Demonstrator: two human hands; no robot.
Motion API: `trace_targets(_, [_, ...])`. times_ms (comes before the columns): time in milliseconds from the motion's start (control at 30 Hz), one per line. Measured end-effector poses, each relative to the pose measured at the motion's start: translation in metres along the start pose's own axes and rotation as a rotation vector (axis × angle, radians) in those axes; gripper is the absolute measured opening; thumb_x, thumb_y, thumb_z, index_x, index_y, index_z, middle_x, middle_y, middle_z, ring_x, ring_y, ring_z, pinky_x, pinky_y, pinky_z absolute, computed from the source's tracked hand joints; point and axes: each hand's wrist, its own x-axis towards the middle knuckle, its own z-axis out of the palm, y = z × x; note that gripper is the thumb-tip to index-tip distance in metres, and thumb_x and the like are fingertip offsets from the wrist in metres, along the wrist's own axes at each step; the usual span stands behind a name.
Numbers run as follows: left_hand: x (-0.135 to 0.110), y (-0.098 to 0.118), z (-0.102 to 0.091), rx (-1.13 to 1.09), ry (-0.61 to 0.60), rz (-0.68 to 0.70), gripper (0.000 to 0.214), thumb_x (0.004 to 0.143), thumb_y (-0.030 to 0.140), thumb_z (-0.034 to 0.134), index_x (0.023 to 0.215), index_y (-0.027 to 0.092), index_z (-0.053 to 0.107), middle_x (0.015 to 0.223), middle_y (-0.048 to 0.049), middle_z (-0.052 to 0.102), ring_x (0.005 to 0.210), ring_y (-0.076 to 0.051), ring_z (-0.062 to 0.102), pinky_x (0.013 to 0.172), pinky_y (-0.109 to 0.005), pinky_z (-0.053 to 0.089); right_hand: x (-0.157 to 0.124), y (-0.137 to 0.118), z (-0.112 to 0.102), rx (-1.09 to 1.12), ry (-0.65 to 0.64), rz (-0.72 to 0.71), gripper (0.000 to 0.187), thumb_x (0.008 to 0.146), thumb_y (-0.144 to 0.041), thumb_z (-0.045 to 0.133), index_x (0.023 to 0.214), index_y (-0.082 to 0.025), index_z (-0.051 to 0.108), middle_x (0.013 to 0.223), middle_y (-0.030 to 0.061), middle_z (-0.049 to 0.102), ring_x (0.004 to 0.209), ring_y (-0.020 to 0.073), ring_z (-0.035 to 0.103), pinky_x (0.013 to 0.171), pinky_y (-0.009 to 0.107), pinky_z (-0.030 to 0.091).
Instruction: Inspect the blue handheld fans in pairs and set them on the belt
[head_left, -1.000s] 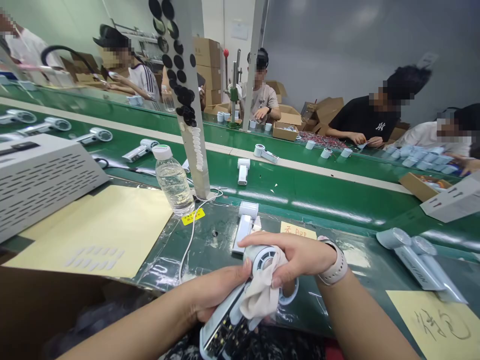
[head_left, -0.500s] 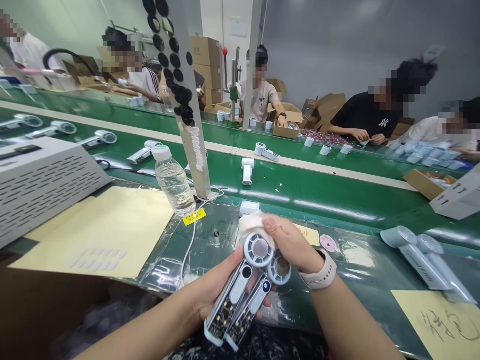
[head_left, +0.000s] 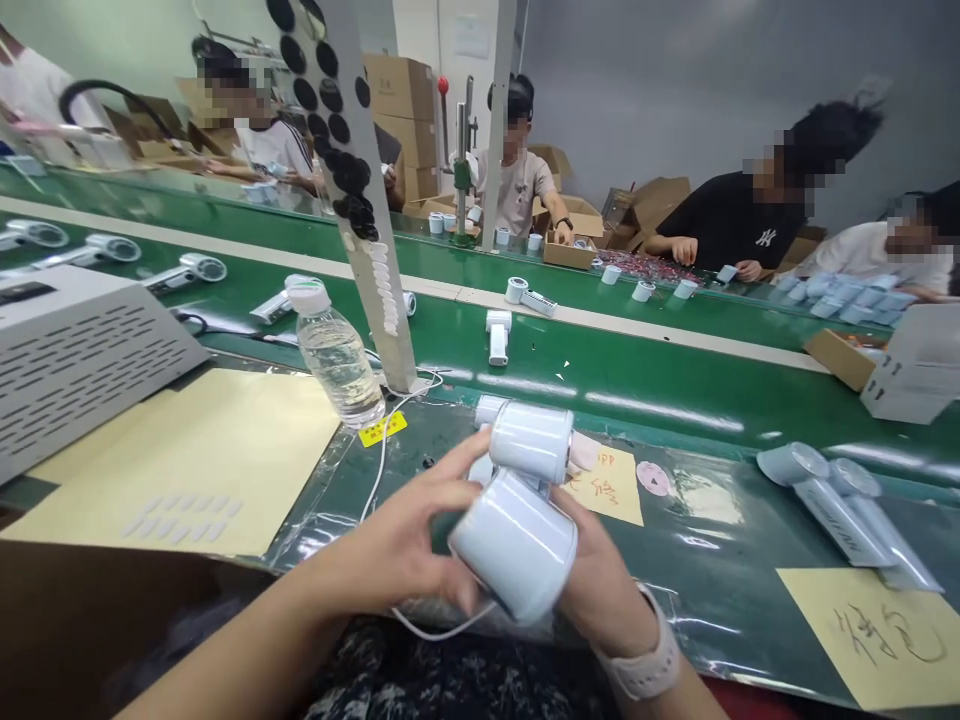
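Two pale blue handheld fans are held above the table edge, their round backs turned up toward me: the upper fan (head_left: 529, 440) and the lower fan (head_left: 517, 545). My left hand (head_left: 397, 530) curves round their left side, fingers against the upper head and thumb by the lower one. From the right and behind, my right hand (head_left: 600, 570) with a pale wristband grips the fans, its fingers mostly hidden. The handles are out of sight behind the heads. A bit of white cloth (head_left: 582, 452) shows just past the upper fan. Another fan (head_left: 490, 408) lies behind.
At left stand a water bottle (head_left: 339, 355) and a grey vented box (head_left: 97, 350), beside a yellow sheet with clear strips (head_left: 187, 515). Two fans (head_left: 844, 520) lie at right near a handwritten note (head_left: 862, 630). More fans lie on the green conveyor (head_left: 637, 370); co-workers sit beyond.
The fans have been turned so their backs face up instead of their fronts. My right hand has left the cloth and moved down onto the fans; my left hand has shifted from the handles to the heads.
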Motion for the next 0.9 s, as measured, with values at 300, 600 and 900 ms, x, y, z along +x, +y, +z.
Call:
trace_targets(300, [0.003, -0.026, 0.008, -0.528, 0.151, 0.057, 0.048, 0.074, 0.032, 0.079, 0.117, 0.027, 0.058, 0.090, 0.0004, 0.059, 0.077, -0.016, 0.060, 0.073, -0.033, 0.051, -0.002, -0.018, -0.011, 0.124, 0.138, -0.020, 0.033, 0.084, -0.043, 0.072, 0.110, -0.026, 0.061, 0.101, 0.0041, 0.063, 0.081, 0.0184, 0.058, 0.071, 0.032, 0.051])
trace_targets(600, [0.002, -0.016, 0.012, -0.343, 0.116, 0.085, 0.035, 0.081, 0.036, 0.072, 0.104, 0.020, 0.052, 0.080, -0.0002, 0.060, 0.069, -0.015, 0.058, 0.065, -0.030, 0.045, -0.003, -0.014, -0.003, 0.170, 0.074, 0.016, 0.040, 0.085, -0.036, 0.073, 0.120, -0.028, 0.055, 0.101, 0.0020, 0.061, 0.079, 0.0156, 0.059, 0.071, 0.030, 0.051])
trace_targets(900, [0.005, -0.022, 0.016, -0.496, 0.115, 0.088, 0.044, 0.076, 0.034, 0.076, 0.111, 0.021, 0.052, 0.090, -0.0012, 0.057, 0.072, -0.016, 0.059, 0.064, -0.030, 0.048, -0.001, -0.014, -0.001, 0.282, 0.127, 0.153, 0.038, 0.076, -0.041, 0.078, 0.104, -0.022, 0.062, 0.096, 0.0045, 0.062, 0.074, 0.0170, 0.057, 0.067, 0.030, 0.050])
